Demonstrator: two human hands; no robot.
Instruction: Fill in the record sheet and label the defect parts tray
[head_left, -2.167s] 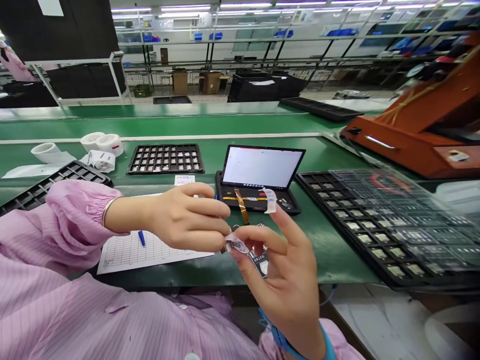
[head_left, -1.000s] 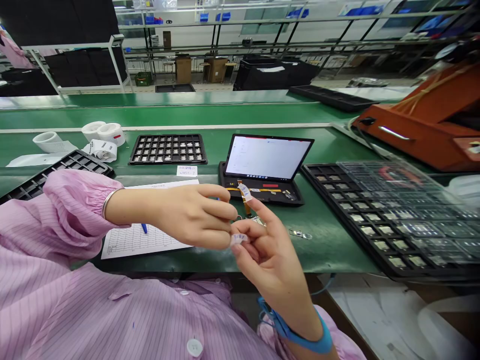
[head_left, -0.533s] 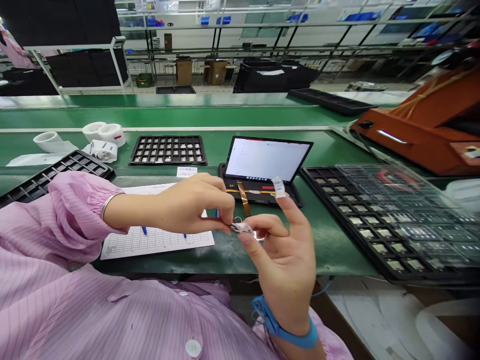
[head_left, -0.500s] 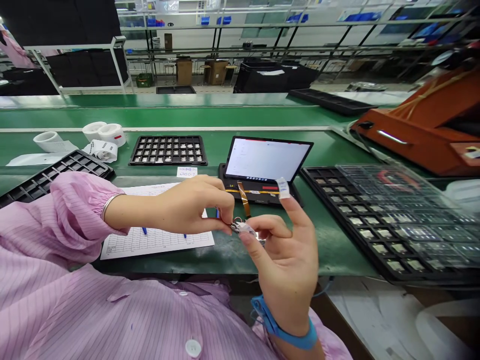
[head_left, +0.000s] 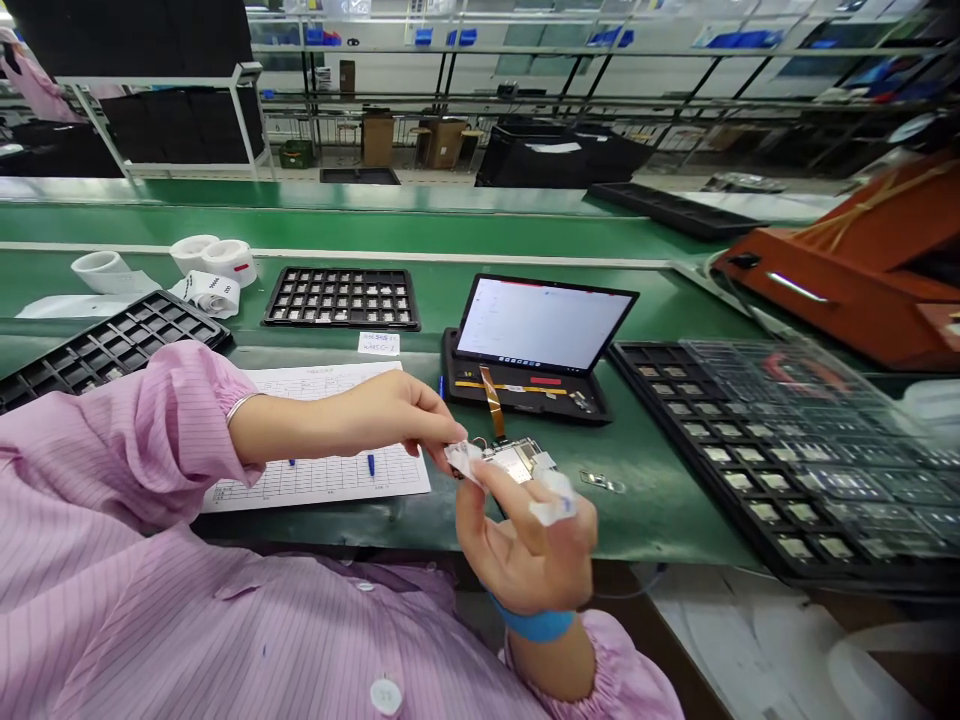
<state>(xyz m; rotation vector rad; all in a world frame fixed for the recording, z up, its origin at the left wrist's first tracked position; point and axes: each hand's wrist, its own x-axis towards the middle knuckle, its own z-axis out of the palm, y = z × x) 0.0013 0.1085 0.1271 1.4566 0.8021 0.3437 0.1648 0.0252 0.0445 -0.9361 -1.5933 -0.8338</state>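
My left hand (head_left: 397, 410) reaches in from the left, thumb and forefinger pinched at the edge of a small circuit board (head_left: 521, 458). What those fingertips grip is hidden. Close against them, the fingers of my right hand (head_left: 525, 545) are drawn together, slightly blurred. A white paper-like piece (head_left: 465, 460) covers one right fingertip, and another white piece (head_left: 553, 498) with blue marks sits on a second finger. An orange ribbon cable (head_left: 492, 402) runs from the board up to the black stand holding a lit tablet screen (head_left: 546, 322). A small metal part (head_left: 602, 482) lies to the right.
A printed form (head_left: 322, 480) with a blue pen (head_left: 370, 464) lies under my left arm. Black trays of small parts stand behind (head_left: 341, 298), at left (head_left: 112, 345) and at right (head_left: 720, 450), the last partly under clear covers. White label rolls (head_left: 229, 262) sit at back left.
My right hand has moved left and turned, its raised finger folding down. The board and the small metal part beside it have come into view. The camera view has shifted slightly.
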